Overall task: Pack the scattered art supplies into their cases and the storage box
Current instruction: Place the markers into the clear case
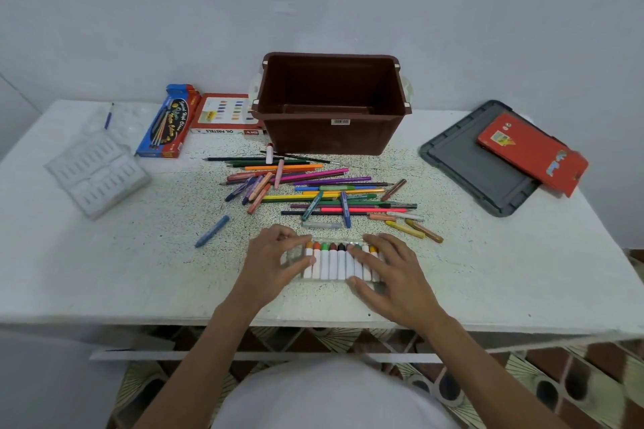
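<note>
A clear plastic case of white paint sticks (331,263) with coloured tips lies near the table's front edge. My left hand (275,259) grips its left end, fingers curled over the top edge and thumb along the front. My right hand (386,272) lies across its right end, fingers spread over the sticks and thumb at the front edge. Behind the case lies a loose pile of coloured pencils, markers and crayons (313,190). A single blue crayon (212,231) lies apart to the left. The brown storage box (332,139) stands open at the back.
The grey box lid (467,160) lies at the right with a red pencil case (533,151) on it. At the back left sit a blue-red brush box (167,122), an oil pastels box (223,115), a clear palette with a brush (115,118) and a white pastel tray (97,174).
</note>
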Demonstrator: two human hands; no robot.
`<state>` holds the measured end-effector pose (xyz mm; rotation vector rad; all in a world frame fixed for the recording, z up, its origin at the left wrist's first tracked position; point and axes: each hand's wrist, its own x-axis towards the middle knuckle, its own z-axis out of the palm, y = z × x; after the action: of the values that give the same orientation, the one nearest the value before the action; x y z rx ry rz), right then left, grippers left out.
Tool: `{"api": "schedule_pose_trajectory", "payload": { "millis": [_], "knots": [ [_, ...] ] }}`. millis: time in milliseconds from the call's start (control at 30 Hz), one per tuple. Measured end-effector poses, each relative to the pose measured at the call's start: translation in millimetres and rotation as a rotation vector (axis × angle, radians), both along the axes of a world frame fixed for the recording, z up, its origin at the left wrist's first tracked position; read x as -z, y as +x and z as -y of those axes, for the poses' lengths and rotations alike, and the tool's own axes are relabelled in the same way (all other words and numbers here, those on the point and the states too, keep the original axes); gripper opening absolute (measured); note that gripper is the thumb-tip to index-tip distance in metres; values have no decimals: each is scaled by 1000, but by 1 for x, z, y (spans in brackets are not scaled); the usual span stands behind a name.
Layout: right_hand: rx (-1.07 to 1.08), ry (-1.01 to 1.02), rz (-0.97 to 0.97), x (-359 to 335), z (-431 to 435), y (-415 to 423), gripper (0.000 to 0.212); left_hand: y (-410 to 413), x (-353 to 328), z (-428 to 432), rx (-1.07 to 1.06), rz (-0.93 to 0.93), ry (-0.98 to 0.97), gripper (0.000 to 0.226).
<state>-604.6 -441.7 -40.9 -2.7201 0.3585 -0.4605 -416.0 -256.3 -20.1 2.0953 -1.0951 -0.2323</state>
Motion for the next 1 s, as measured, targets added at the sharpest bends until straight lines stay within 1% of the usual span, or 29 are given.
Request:
{"api": "schedule_pose_trajectory", "payload": {
  "millis": [133,267,333,600,700,767,867,933,1000],
  "knots": [
    [-5,1,19,1,0,0,52,-1,8,-2,-32,21,-33,50],
    [-5,-7,24,0,0,0,52,1,8,-2,3,142,-10,43],
    [-1,-9,24,0,0,0,52,1,11,-4,17,174,-14,44],
    [3,-5,10,1,0,0,54,6,15,-2,-13,193,-60,39],
    [3,1,17,1,0,0,54,22,8,6,-70,178,-46,37],
    [0,2,28,2,0,1,53,37,0,16,-106,194,-71,34],
    [-4,2,32,2,0,1,53,64,-14,31,-192,249,-101,19],
    [-2,6,31,2,0,1,53,84,-22,39,-235,304,-72,18],
    [0,5,30,3,0,1,53,103,-29,48,-247,295,-24,24]
  ]
}}
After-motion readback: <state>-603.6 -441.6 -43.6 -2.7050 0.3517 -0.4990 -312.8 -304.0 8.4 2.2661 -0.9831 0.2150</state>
